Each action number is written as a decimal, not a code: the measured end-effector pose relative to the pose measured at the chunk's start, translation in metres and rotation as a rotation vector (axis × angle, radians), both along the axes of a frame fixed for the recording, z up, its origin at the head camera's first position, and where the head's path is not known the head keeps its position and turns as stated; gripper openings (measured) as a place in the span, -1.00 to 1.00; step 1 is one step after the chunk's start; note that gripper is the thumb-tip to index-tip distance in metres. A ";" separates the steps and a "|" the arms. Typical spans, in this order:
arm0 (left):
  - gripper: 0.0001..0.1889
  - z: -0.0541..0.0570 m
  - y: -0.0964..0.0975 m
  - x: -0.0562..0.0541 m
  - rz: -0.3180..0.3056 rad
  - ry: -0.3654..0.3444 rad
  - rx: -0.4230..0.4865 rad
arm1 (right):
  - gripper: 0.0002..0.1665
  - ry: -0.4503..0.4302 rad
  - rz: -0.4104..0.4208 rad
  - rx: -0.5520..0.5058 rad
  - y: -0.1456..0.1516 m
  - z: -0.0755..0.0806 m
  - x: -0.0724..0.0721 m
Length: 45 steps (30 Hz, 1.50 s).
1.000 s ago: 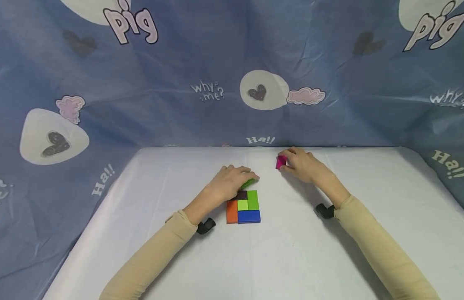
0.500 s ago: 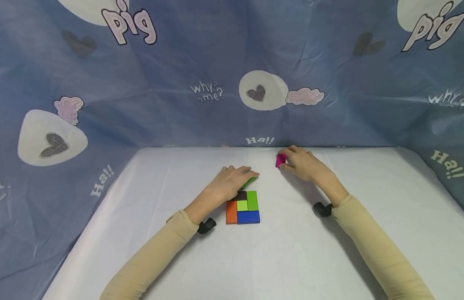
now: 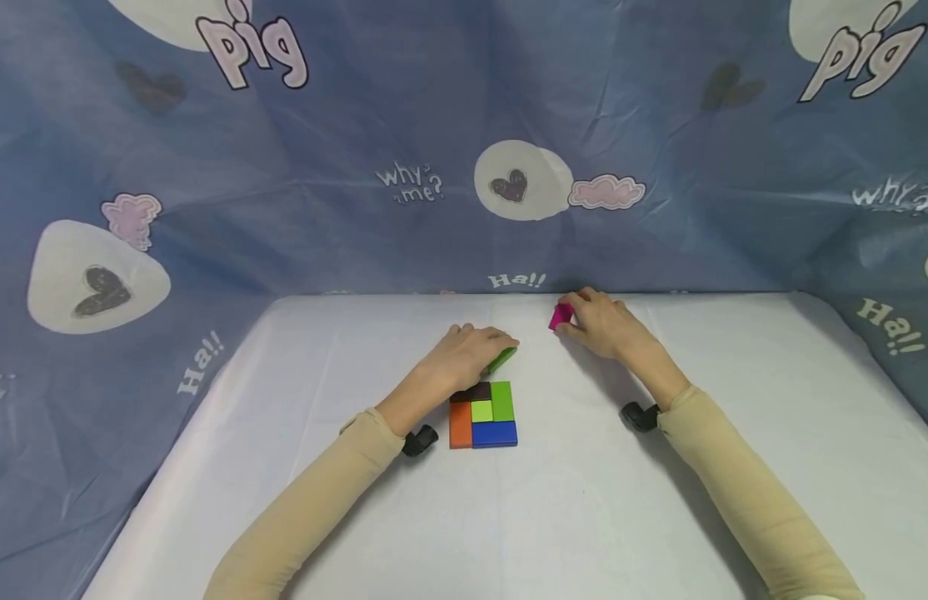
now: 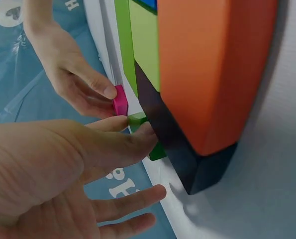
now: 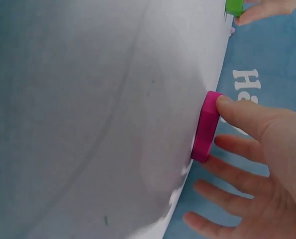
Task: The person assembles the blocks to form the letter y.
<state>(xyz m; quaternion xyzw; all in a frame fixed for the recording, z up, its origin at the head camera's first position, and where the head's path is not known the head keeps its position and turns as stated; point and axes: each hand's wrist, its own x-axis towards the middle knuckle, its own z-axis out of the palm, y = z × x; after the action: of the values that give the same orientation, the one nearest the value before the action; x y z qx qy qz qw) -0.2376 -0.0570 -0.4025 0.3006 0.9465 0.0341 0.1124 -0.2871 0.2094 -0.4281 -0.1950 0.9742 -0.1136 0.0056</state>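
Observation:
My left hand (image 3: 464,354) pinches a green block (image 3: 501,359) between thumb and fingers, just beyond a flat square of coloured blocks. In the left wrist view, the thumb lies on that green block (image 4: 158,151), while the lower fingers extend free. Farther back and to the right, my right hand (image 3: 602,323) holds a magenta block (image 3: 561,316) by its ends; the right wrist view shows the thumb on one end of the magenta block (image 5: 206,127) and a fingertip at the other. The square comprises dark brown (image 3: 473,391), green (image 3: 502,402), small lime (image 3: 481,411), orange (image 3: 460,426) and blue (image 3: 495,434) blocks.
A white cloth (image 3: 569,517) covers the table, with a blue printed curtain (image 3: 344,242) rising along its back edge. Black wrist cameras (image 3: 421,440) sit under both forearms, the left one close beside the block square.
My left hand has shifted slightly away from me with the green block. The right hand has edged back a little, and its magenta block is more tilted.

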 end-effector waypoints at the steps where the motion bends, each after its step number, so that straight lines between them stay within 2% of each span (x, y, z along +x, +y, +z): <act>1: -0.32 0.001 0.001 0.000 0.001 -0.003 -0.009 | -0.41 -0.002 -0.005 0.002 0.000 0.000 0.000; 10: -0.38 -0.001 0.014 -0.003 -0.014 0.001 -0.030 | -0.36 -0.018 -0.034 0.024 -0.002 0.002 0.000; 18: -0.41 -0.003 0.020 -0.007 -0.027 0.076 -0.070 | -0.34 -0.026 -0.027 0.021 -0.002 0.002 0.000; 22: -0.40 -0.003 0.022 -0.008 -0.032 0.079 -0.072 | -0.34 -0.029 -0.024 0.010 -0.001 0.003 0.001; 32: -0.33 0.004 0.031 -0.011 -0.078 0.063 -0.112 | -0.35 -0.025 -0.022 0.007 0.001 0.002 0.000; 39: -0.33 0.006 0.034 -0.015 -0.126 0.111 -0.168 | -0.34 -0.016 -0.018 0.003 0.002 0.001 -0.001; 45: -0.33 0.006 0.037 -0.018 -0.126 0.121 -0.175 | -0.33 -0.019 -0.013 -0.012 0.001 0.003 0.000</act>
<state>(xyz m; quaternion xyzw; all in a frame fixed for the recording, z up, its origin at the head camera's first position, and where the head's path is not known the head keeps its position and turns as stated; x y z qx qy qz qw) -0.2559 -0.0198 -0.3962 0.3502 0.9301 -0.0739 0.0826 -0.2876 0.2106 -0.4247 -0.1879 0.9746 -0.1215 0.0130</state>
